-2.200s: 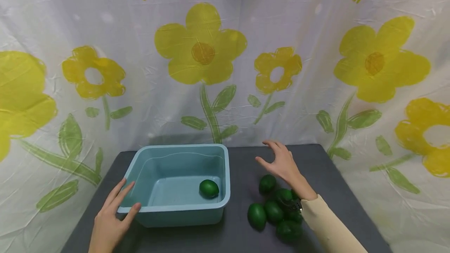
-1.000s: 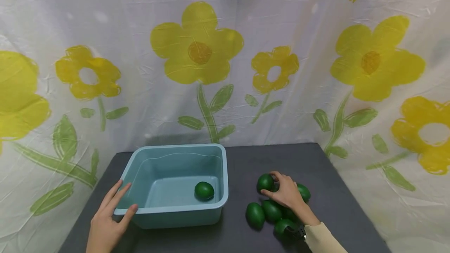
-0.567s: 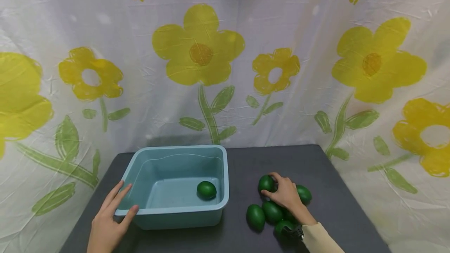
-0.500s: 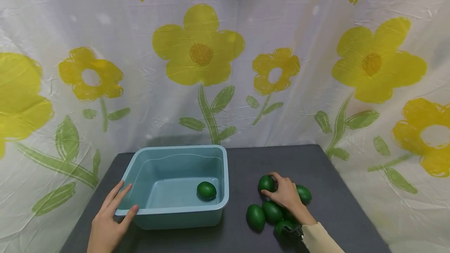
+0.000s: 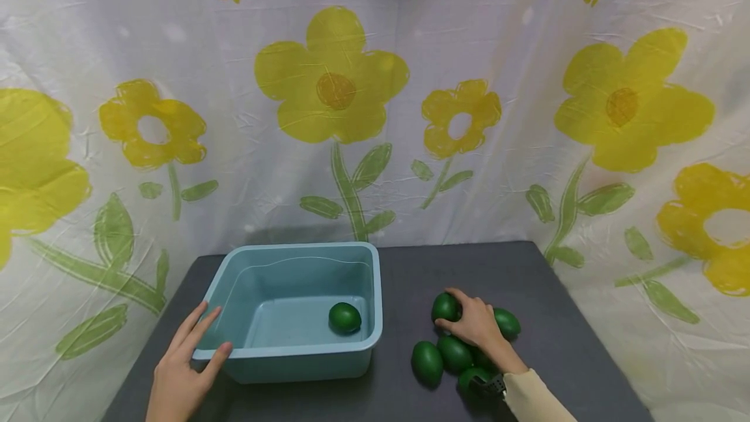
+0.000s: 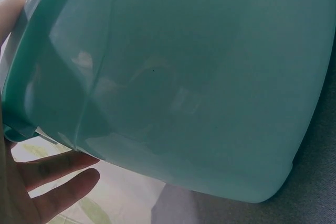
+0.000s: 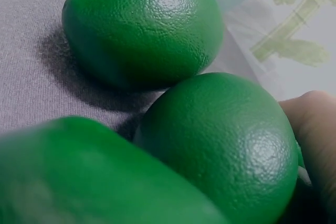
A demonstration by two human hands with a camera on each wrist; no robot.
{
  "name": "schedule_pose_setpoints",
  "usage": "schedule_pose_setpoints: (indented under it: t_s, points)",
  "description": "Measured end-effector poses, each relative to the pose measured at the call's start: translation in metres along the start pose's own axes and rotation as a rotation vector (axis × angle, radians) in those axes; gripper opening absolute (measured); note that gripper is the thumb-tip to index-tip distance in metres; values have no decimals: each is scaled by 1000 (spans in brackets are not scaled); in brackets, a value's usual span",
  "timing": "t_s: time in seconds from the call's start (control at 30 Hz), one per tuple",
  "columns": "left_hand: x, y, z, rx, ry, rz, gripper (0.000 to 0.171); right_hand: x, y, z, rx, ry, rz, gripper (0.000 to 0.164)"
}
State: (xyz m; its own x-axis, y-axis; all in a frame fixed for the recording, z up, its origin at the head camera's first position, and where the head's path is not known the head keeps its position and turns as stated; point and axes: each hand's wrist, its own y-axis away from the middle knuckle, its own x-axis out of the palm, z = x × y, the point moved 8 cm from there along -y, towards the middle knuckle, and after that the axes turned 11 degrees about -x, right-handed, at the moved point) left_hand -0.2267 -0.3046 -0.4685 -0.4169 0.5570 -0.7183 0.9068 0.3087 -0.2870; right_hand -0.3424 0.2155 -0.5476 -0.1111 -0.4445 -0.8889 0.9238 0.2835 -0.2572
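Observation:
My right hand (image 5: 476, 324) curls thumb and fingers round a green lime (image 5: 445, 307) at the far end of a loose group. Its palm and wrist cover part of the other limes. In the right wrist view, limes with dimpled, shiny skin (image 7: 220, 150) fill the front, and a piece of the hand shows at the right edge. My left hand (image 5: 184, 366), fingers straight and spread, rests at the near left corner of a light blue plastic tub (image 5: 293, 349). Up close, the left wrist view shows the tub's smooth outer wall (image 6: 184, 87). One lime (image 5: 344, 318) lies inside the tub, toward the right.
Several more limes (image 5: 427, 365) lie close together under and around the right wrist, which wears a black device (image 5: 492, 385). Dark grey cloth (image 5: 404, 279) covers the table. Behind and beside it hangs a white curtain (image 5: 398, 200) printed with yellow flowers.
From above the far side of the group, my right hand has come down and closed round the far lime, then stayed almost still. My left hand keeps its place at the tub's corner.

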Motion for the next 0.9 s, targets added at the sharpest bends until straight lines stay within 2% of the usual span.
schedule_pose_setpoints:
  t_s: [0.43,0.67,0.9]
  points:
    - [0,0,-1,34,15,-12,65,-20,-4,3,-18,-11,-80,72]
    - [0,0,-1,23,12,-3,65,-43,-14,21,-65,-2,-124,72]
    - [0,0,0,11,24,-1,64,-65,-22,48,-160,-21,-211,71]
